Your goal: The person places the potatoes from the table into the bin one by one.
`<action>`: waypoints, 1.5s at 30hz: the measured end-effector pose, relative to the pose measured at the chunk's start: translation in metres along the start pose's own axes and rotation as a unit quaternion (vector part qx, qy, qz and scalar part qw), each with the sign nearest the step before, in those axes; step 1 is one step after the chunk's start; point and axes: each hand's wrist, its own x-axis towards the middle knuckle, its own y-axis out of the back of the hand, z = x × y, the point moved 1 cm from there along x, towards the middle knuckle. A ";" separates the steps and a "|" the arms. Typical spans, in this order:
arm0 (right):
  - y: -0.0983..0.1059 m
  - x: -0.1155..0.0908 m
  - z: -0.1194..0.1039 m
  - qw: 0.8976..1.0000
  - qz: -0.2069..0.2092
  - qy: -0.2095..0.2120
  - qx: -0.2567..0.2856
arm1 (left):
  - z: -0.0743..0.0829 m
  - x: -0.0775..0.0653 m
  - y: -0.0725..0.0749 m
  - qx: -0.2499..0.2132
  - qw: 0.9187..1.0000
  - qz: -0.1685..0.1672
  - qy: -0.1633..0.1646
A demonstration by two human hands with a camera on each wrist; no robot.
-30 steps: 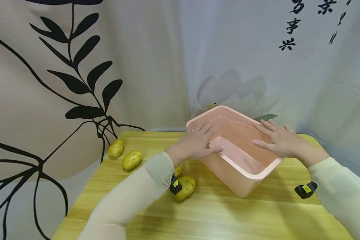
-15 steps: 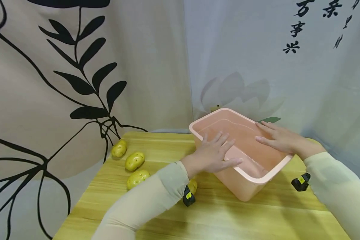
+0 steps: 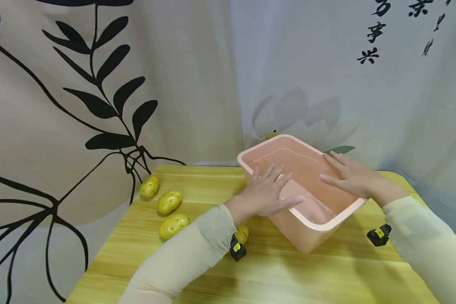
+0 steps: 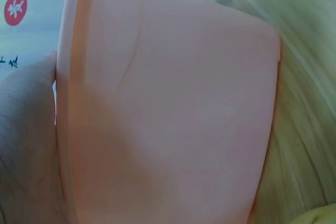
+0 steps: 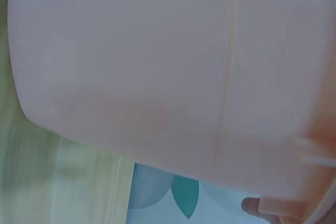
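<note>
A pink plastic basin [image 3: 315,234], deep with rounded corners, stands angled on the wooden table. My left hand [image 3: 264,195] lies across its left rim, fingers spread and straight, thumb over the inside. Across the right rim lies my right hand [image 3: 351,176], fingers extended and thumb pointing inward. In the left wrist view, the basin's outer wall [image 4: 173,98] fills the middle, with part of my left hand [image 4: 26,150] along the rim. In the right wrist view, a fingertip [image 5: 251,205] shows by the rim; the rest of that hand is hidden.
Several yellow potatoes lie left of the basin: one at the table's far left edge [image 3: 149,187], another potato [image 3: 169,202] nearer, a third potato [image 3: 174,226] beside my left sleeve, and a potato [image 3: 242,233] partly behind my wrist. A printed curtain [image 3: 197,84] hangs behind the table [image 3: 273,278].
My left hand has slid right and nearer along the basin's rim, and its sleeve uncovers more of a potato. My right hand has stayed on the right rim. The basin has barely moved.
</note>
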 end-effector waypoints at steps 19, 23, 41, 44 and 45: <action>-0.006 -0.028 -0.052 0.999 0.030 0.014 -0.006 | -0.029 -0.017 0.003 -0.053 0.998 0.035 0.030; -0.009 -0.036 -0.063 0.999 0.029 0.022 -0.006 | -0.036 -0.018 0.004 -0.078 0.995 0.030 0.045; -0.033 -0.060 -0.115 0.992 0.058 0.097 -0.050 | -0.053 -0.026 -0.002 -0.095 0.991 0.013 0.095; -0.032 -0.063 -0.122 0.992 0.064 0.100 -0.047 | -0.054 -0.025 0.000 -0.096 0.990 0.009 0.100; -0.032 -0.064 -0.124 0.992 0.066 0.101 -0.044 | -0.055 -0.025 0.001 -0.095 0.990 0.008 0.101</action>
